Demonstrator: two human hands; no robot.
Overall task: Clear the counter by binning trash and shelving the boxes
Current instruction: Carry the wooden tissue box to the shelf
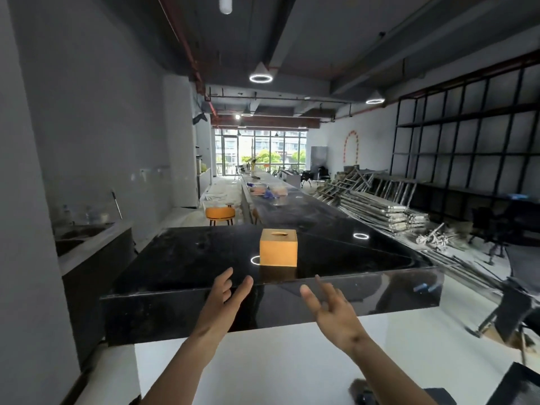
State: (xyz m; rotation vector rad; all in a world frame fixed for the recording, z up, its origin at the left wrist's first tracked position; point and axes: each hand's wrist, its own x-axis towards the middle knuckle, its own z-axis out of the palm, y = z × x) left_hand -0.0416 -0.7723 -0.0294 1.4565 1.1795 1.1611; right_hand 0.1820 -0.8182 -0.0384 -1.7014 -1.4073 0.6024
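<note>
A tan cube-shaped box (278, 249) with an oval hole in its top stands upright on the glossy black counter (187, 258), near the front edge. My left hand (226, 298) is held out in front of the counter's edge, fingers apart and empty, a little left of the box. My right hand (331, 305) is also spread and empty, just right of and below the box. Neither hand touches the box or the counter.
Farther along the counter lie bags and packets (267, 190). An orange stool (219, 214) stands left of the counter. A sink unit (84, 238) lines the left wall. Black shelving (467, 141) covers the right wall, with stacked metal frames (377, 206) on the floor.
</note>
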